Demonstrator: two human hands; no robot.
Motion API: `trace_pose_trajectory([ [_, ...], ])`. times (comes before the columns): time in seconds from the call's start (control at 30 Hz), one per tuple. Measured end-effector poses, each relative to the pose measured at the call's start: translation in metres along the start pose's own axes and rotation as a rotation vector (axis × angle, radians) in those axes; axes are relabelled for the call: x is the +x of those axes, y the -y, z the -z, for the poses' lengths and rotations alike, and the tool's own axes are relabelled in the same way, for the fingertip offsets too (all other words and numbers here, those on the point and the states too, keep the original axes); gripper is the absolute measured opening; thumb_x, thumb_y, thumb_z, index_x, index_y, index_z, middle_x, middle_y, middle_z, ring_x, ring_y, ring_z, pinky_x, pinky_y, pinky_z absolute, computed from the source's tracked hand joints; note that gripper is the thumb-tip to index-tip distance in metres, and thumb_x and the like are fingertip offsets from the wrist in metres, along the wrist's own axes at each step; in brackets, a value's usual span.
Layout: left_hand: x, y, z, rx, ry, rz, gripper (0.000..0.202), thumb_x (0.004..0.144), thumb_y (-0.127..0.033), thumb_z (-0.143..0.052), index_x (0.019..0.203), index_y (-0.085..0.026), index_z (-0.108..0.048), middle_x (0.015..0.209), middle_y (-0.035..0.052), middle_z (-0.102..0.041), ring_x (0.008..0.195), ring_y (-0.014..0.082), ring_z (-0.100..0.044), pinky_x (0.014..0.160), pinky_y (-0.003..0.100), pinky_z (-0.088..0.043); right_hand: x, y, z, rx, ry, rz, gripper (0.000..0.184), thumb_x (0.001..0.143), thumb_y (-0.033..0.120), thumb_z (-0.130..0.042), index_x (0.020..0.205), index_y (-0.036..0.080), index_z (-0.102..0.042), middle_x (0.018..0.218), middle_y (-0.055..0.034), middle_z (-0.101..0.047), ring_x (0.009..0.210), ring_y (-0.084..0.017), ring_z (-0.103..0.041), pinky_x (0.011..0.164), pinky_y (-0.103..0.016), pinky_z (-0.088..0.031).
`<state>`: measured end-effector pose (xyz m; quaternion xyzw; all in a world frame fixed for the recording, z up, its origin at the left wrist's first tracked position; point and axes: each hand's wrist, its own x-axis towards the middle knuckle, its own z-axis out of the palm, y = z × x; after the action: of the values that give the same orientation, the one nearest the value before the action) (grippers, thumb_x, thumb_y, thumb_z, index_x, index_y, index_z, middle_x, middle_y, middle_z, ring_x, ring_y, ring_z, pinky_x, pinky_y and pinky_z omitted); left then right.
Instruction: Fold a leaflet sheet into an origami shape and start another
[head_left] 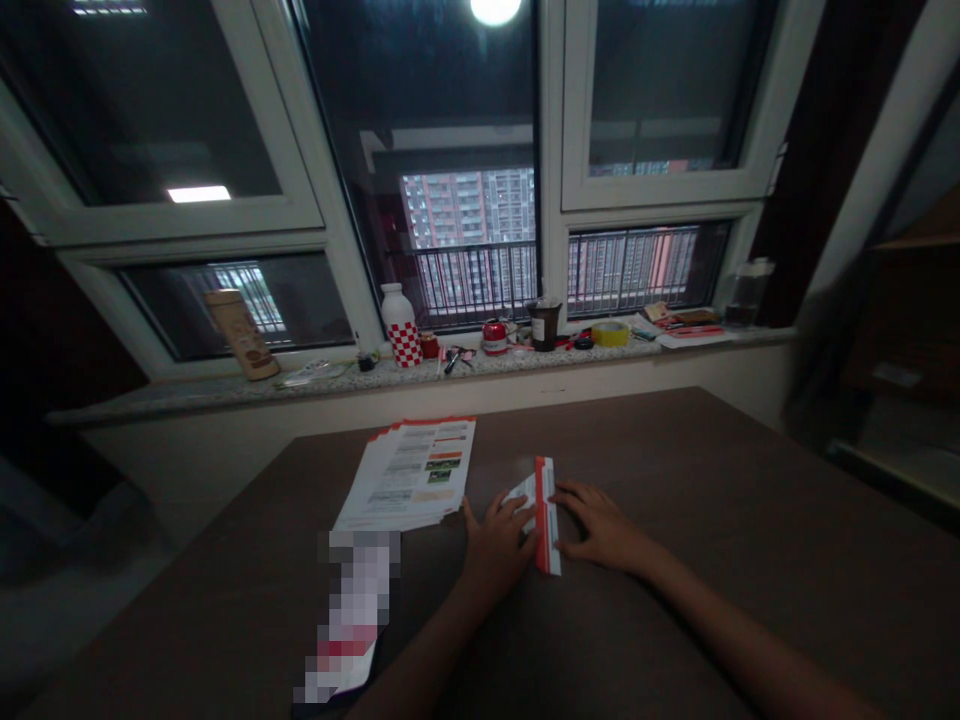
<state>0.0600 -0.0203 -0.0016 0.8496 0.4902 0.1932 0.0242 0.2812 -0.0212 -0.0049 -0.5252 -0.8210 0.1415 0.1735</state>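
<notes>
A folded sheet of printed paper (548, 535) lies on the brown table, a narrow strip with a red band and white edges. Part of the sheet sticks out to the left of the strip, under my left hand. My left hand (496, 545) rests on its left side, fingers stretched over the paper and thumb spread away. From the right, my right hand (604, 528) touches the strip's edge, with the index finger near the top and the thumb lower down, apart from each other. A fanned stack of printed sheets (409, 470) with red top edges sits just left of my left hand.
A pixelated, blurred-out object (360, 610) lies at the table's front left. On the windowsill stand a tan bottle (244, 335), a white bottle with red checks (401, 325), a red round container (494, 338), a dark cup (544, 325) and yellow tape (610, 333).
</notes>
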Motion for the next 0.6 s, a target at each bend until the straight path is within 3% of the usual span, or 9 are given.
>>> trace_pose_trajectory([
  [0.2, -0.0001, 0.0016, -0.004, -0.02, -0.02, -0.004, 0.031, 0.094, -0.044, -0.046, 0.123, -0.04, -0.056, 0.133, -0.001, -0.057, 0.131, 0.0289, -0.039, 0.103, 0.075, 0.008, -0.0022, -0.0007, -0.001, -0.016, 0.076, 0.001, 0.089, 0.068, 0.066, -0.063, 0.142, 0.024, -0.038, 0.154, -0.01, -0.025, 0.142, -0.031, -0.02, 0.116, -0.05, -0.008],
  [0.6, 0.0, -0.0032, 0.0006, 0.016, -0.01, 0.023, 0.032, 0.092, -0.04, -0.049, 0.123, -0.038, -0.058, 0.133, 0.0009, -0.057, 0.13, 0.0303, -0.04, 0.107, 0.072, 0.001, -0.0037, -0.002, -0.0033, -0.025, 0.119, 0.024, 0.107, 0.061, 0.071, -0.065, 0.148, 0.023, -0.027, 0.157, -0.0111, -0.016, 0.143, -0.034, -0.011, 0.116, -0.052, -0.002],
])
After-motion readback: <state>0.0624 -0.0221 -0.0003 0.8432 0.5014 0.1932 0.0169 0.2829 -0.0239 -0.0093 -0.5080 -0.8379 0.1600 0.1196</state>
